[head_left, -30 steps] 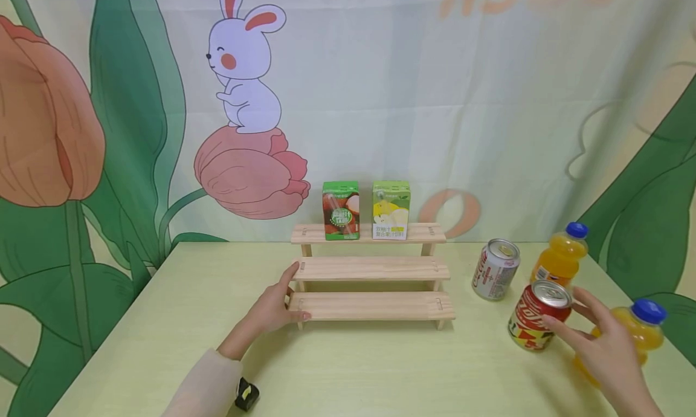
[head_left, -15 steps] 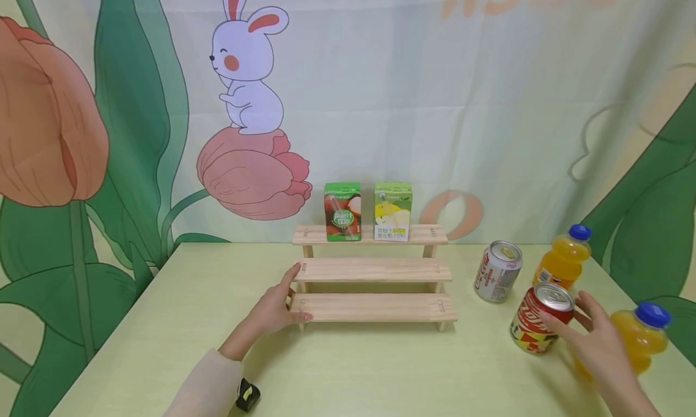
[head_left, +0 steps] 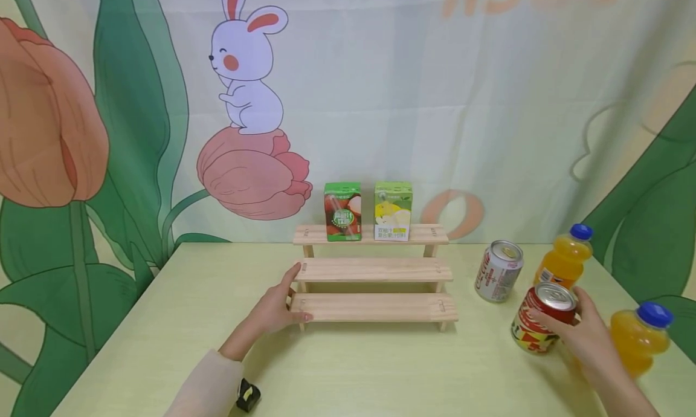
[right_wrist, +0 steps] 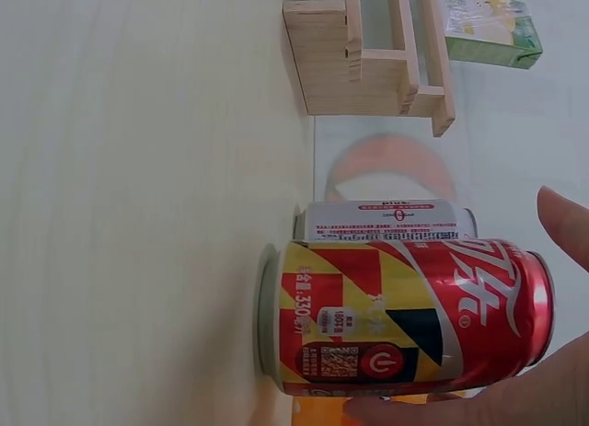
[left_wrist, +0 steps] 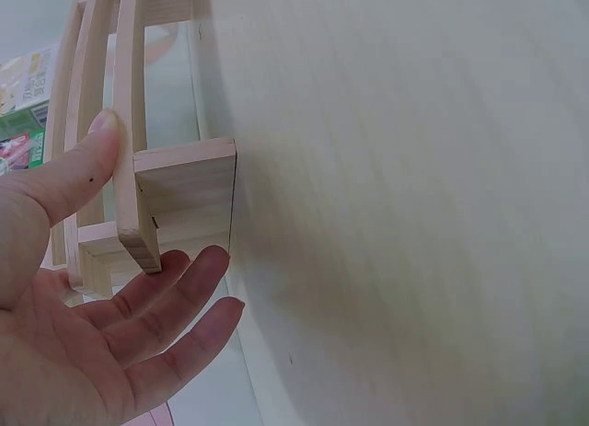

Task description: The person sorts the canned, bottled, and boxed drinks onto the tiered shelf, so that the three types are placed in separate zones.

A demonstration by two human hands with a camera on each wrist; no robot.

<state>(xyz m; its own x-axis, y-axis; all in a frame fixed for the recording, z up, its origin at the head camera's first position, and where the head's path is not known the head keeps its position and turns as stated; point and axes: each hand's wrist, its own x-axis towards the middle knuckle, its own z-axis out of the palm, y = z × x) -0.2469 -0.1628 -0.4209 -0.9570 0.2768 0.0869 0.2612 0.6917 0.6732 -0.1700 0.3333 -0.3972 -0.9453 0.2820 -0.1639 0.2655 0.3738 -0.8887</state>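
The right hand (head_left: pixel 589 335) hides part of the nearer bottle (head_left: pixel 640 338). We see the sleeve (head_left: pixel 209 382) cut off below.

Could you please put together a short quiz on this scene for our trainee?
1. True or false: both juice boxes stand on the top tier of the wooden rack.

2. Multiple choice: which of these is nearest the right hand?
A. the silver can
B. the red can
C. the small black object

3. Fill in the blank: the two bottles of orange drink have ____ caps.

Key: 1. True. 2. B. 3. blue.
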